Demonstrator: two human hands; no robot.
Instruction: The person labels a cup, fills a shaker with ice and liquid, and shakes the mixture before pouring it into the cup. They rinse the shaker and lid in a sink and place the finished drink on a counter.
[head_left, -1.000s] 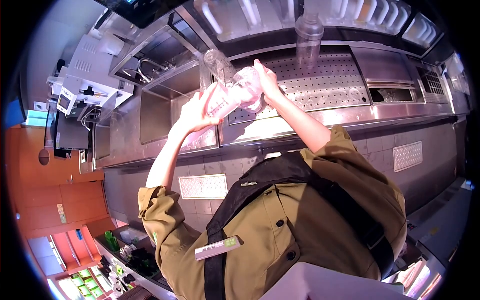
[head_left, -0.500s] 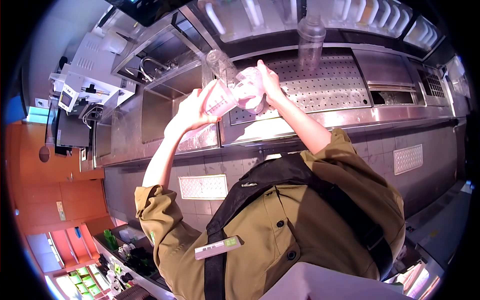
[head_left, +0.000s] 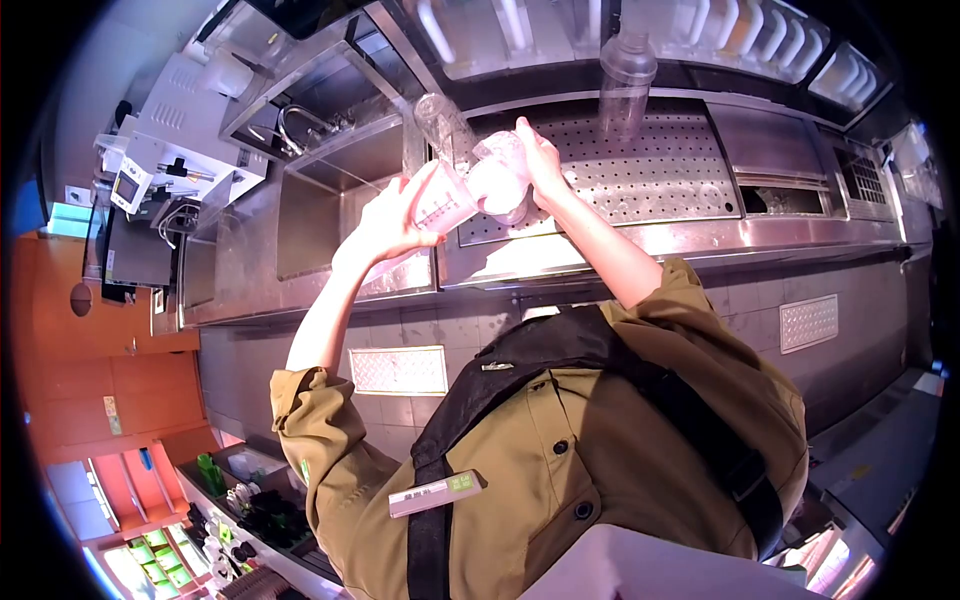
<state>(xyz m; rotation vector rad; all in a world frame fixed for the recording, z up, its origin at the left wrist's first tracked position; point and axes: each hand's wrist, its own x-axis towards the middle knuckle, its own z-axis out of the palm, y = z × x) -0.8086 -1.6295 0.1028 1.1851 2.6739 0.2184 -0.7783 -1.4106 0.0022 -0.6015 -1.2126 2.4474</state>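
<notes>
My left hand [head_left: 392, 222] is wrapped round a clear measuring cup [head_left: 441, 203] with marks on its side, tilted to the right. Its rim meets a clear cup [head_left: 501, 178] that my right hand [head_left: 541, 165] holds from the far right side. Something pale and white shows at the mouth of the right cup; glare hides the detail. Just behind both cups a clear ribbed container [head_left: 441, 122] leans over the counter edge.
A tall clear bottle [head_left: 625, 85] stands on the perforated drain tray [head_left: 660, 165]. The sink [head_left: 320, 215] with a faucet [head_left: 290, 125] lies to the left. White-handled containers [head_left: 735, 30] line the back. A white machine [head_left: 185, 140] is at far left.
The white contents show larger at the mouth of the right cup. Both hands keep their holds, and the view has shifted slightly.
</notes>
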